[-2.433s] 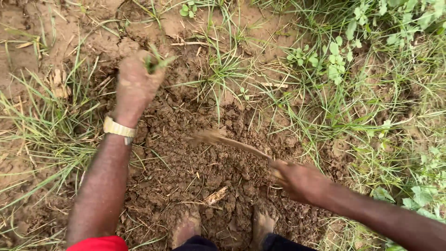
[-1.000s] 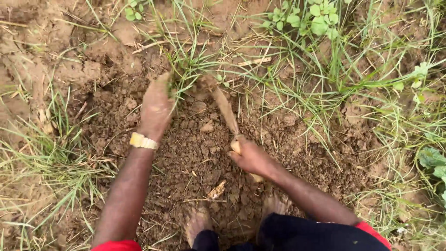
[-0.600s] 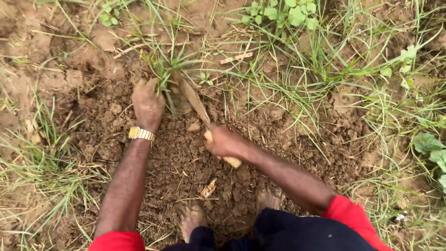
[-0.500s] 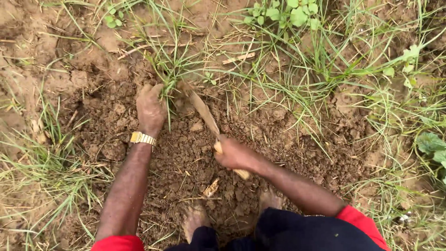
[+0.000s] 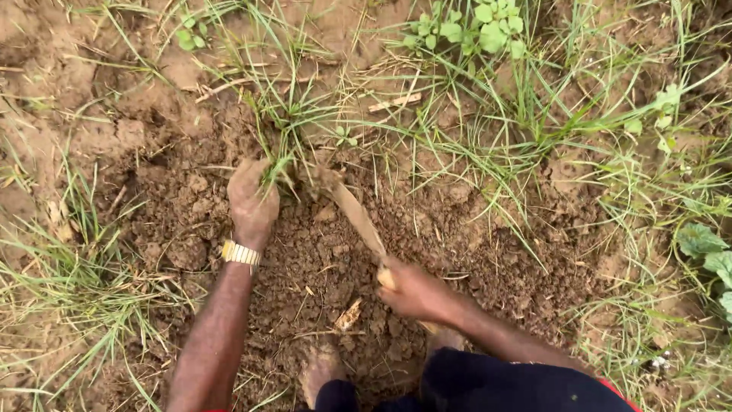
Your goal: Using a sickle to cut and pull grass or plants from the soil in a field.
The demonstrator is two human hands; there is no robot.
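My left hand, soil-caked and with a gold watch on the wrist, is closed around the base of a green grass tuft. My right hand grips the pale wooden handle of a short blade tool. The muddy blade points up and left, and its tip meets the ground right beside the tuft's roots. Both hands work over a patch of loosened dark soil. My two bare feet stand at the patch's near edge.
Long grass and broad-leaf weeds grow at the top and right. More grass clumps stand at the left. Bare packed earth lies at the upper left. A dry husk scrap lies on the loose soil.
My left hand moved from flat on the soil onto the grass tuft and closed on it. My right hand brought the blade in, tip now at the tuft's base.
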